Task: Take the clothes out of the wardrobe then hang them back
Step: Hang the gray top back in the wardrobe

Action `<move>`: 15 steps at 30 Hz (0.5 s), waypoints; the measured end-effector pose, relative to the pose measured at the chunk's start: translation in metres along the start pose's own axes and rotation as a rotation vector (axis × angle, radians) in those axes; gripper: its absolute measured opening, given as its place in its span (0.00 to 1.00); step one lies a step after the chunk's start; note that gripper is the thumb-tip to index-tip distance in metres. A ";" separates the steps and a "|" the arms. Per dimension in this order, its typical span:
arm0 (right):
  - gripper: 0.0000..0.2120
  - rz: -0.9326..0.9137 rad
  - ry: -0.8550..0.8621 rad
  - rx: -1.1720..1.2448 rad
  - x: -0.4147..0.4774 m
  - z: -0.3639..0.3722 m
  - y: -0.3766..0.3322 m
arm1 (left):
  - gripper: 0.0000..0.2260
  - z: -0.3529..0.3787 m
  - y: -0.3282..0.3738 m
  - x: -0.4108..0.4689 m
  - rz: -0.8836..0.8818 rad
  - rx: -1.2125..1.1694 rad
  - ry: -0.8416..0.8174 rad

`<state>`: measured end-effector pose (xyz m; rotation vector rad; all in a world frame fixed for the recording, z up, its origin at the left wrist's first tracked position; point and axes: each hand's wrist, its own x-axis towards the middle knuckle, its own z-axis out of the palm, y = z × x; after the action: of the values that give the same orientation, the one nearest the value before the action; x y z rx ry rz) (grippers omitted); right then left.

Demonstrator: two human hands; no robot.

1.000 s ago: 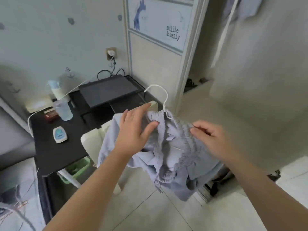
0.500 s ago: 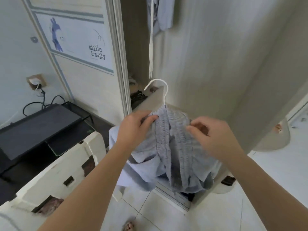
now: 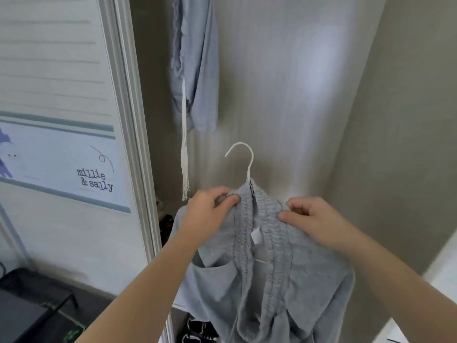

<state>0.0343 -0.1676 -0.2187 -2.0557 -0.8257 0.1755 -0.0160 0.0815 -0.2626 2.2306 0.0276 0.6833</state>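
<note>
Head view: hanger [image 3: 249,169] shoulders hidden inside garment [image 3: 309,268]; hem cut off.

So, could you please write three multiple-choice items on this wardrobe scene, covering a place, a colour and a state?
1. Where does the blue garment hang? A on the door; B inside the wardrobe, above the grey garment; C over a desk.
2. What colour is the hanger? A black; B white; C red.
3. How is the grey garment held? A left hand and right hand both grip it; B one hand alone; C untouched.
Answers: 1 B, it hangs high inside; 2 B, its hook shows white; 3 A, each pinches a shoulder.
</note>
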 end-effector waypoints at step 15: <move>0.12 0.326 0.432 0.601 0.155 -0.077 -0.081 | 0.10 -0.061 0.056 0.175 0.129 -0.094 -0.286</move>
<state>0.1452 -0.0937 -0.0817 -1.5545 -0.1350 0.1303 0.0933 0.1252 -0.1086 2.2322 -0.2876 0.4174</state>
